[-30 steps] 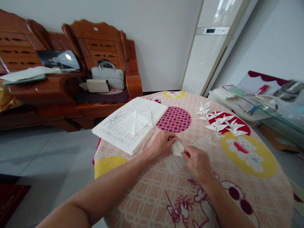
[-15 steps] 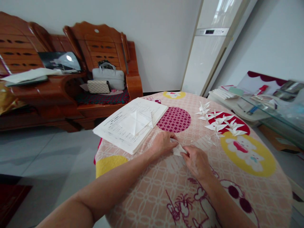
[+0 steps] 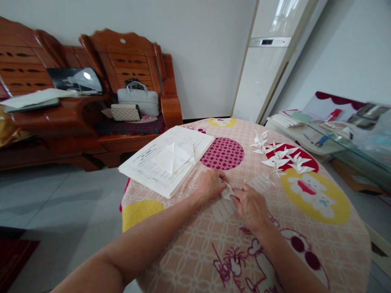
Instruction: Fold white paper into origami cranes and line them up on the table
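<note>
Tablecloth (image 3: 305,228) holds paper stack (image 3: 146,167), cranes (image 3: 281,156); left hand (image 3: 210,185) and right hand (image 3: 252,205) fingers pinch folded paper (image 3: 227,193).

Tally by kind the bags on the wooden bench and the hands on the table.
White handbag with handles: 1
Beige quilted purse: 1
Bare hands, left hand and right hand, pinching the small white folded paper: 2
Total: 4

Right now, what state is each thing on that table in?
Paper: partly folded, pinched between both hands.
Left hand: fingers closed on the paper's left edge.
Right hand: fingers closed on its right edge.
Cranes: folded, lying in a group, untouched.
Stack: lying flat, a creased sheet on top.
</note>
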`<state>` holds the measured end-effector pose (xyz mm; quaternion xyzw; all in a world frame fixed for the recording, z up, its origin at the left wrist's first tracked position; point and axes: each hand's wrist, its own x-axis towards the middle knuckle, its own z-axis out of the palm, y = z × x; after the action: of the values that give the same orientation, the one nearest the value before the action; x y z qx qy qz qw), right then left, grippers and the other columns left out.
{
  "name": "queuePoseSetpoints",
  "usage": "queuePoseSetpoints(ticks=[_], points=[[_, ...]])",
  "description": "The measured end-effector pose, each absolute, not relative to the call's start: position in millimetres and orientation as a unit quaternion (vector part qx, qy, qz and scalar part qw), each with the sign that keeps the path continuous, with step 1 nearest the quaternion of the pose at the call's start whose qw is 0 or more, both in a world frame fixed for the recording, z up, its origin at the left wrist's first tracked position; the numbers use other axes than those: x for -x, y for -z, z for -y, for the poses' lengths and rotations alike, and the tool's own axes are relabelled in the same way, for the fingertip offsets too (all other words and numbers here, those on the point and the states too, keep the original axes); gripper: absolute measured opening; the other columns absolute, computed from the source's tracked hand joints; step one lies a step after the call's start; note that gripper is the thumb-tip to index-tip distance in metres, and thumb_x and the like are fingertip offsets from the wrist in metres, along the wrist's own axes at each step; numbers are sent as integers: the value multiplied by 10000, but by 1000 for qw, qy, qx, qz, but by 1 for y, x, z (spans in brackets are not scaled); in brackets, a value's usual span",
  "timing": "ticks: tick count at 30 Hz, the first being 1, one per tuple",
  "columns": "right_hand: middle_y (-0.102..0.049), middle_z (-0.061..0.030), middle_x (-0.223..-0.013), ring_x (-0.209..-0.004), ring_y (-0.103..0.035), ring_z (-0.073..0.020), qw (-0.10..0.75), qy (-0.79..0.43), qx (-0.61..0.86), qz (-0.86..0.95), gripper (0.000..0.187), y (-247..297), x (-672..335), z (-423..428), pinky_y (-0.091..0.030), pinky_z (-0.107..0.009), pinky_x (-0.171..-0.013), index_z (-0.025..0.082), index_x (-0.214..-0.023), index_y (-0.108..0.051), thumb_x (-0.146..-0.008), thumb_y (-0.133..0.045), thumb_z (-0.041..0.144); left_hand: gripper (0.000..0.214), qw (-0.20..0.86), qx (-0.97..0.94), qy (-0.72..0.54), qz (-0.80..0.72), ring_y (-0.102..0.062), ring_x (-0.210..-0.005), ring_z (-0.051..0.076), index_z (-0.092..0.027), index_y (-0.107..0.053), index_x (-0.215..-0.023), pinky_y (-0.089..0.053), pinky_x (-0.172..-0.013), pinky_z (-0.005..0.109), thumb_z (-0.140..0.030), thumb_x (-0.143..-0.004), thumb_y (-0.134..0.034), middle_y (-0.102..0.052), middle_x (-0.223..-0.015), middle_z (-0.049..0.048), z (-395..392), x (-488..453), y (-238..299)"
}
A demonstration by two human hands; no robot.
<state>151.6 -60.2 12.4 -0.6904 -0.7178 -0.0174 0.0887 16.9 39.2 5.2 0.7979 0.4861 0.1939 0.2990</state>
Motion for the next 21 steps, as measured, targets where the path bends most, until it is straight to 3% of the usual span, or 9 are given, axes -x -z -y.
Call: queuePoseSetpoints(ticks=[7, 13, 21], points=[[-601, -64, -856, -846, -564, -200, 118, 10, 664, 738, 104, -12, -151, 60, -385, -272, -728, 176, -872, -692, -866, -588, 177, 230, 298, -822, -210, -438, -630, -754, 158, -188, -755, -853, -459, -728, 248, -181, -721, -567, -733, -821, 19, -44, -12, -1], [-595, -69, -853, -844, -543, -196, 146, -17, 645, 750, 127, -10, -153, 59, -396, -275, -747, 153, -873, -684, -852, -567, 109, 229, 342, -861, -217, -306, -634, -803, 151, -173, -746, -925, -446, -730, 229, -308, -848, -577, -735, -895, 37, -55, 6, -5], [-619, -103, -946, -930, -530, -218, 183, -39, 609, 770, 212, -4, -155, 59, -441, -311, -823, 145, -934, -679, -883, -484, 80, 207, 287, -900, -241, -223, -620, -887, 155, -151, -720, -967, -454, -809, 245, -233, -905, -541, -698, -945, 76, -58, 17, -2]])
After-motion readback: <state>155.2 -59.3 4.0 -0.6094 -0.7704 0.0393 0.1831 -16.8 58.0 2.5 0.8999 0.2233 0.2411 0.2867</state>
